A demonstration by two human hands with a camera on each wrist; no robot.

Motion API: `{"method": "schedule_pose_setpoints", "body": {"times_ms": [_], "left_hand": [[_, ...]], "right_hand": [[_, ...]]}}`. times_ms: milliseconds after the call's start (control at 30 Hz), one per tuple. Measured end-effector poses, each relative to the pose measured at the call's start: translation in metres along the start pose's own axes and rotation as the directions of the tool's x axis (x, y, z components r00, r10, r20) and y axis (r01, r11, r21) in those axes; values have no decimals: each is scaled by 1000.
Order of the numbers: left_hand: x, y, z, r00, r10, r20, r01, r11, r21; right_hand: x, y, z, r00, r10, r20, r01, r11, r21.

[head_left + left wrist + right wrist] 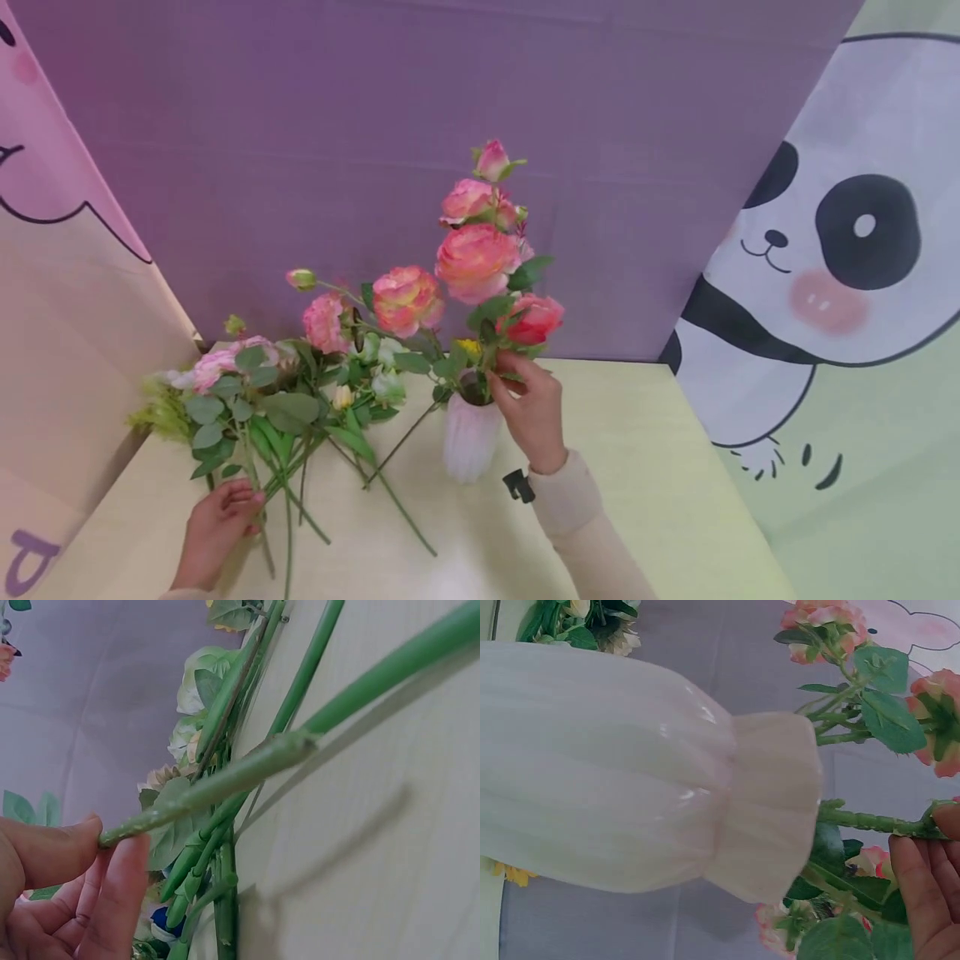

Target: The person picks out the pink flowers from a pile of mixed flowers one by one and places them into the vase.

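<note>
A white fluted vase [470, 442] stands upright on the table, holding several pink and coral flowers [477, 260]. At its mouth my right hand [534, 408] pinches a flower stem [870, 820] between thumb and fingers; the right wrist view shows this stem entering the ruffled rim [776, 802]. My left hand [217, 529], low on the left, pinches a green stem [210, 784] between thumb and fingertips. Its cut end points away from the hand in the left wrist view. In the head view, that stem runs up toward the leafy pink flower [213, 369] in the pile.
Left of the vase lies a pile of loose flowers and foliage, with white blooms [388, 387], yellow-green sprigs [163, 412] and crossing stems [405, 512] on the pale table [637, 500]. A purple backdrop [300, 125] closes the back, with printed panels at both sides.
</note>
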State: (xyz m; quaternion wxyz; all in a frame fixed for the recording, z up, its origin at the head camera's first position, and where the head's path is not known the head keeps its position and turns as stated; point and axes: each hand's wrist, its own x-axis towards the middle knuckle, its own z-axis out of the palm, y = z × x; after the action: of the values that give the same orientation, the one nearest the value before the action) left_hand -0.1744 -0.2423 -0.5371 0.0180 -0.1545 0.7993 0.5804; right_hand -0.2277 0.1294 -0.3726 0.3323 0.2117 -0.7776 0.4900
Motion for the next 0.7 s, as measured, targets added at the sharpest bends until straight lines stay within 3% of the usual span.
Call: {"method": "schedule_pose_setpoints", "body": {"times_ms": [333,700], "left_hand": [[-4,0,3,996,86,-38,-87,996,-29],[-8,4,7,987,149,-52,-152,987,-54]], "right_hand": [[-6,9,6,996,20,82,-14,997,-76],[-6,17,10,996,-30,80,45,983,-180]]}}
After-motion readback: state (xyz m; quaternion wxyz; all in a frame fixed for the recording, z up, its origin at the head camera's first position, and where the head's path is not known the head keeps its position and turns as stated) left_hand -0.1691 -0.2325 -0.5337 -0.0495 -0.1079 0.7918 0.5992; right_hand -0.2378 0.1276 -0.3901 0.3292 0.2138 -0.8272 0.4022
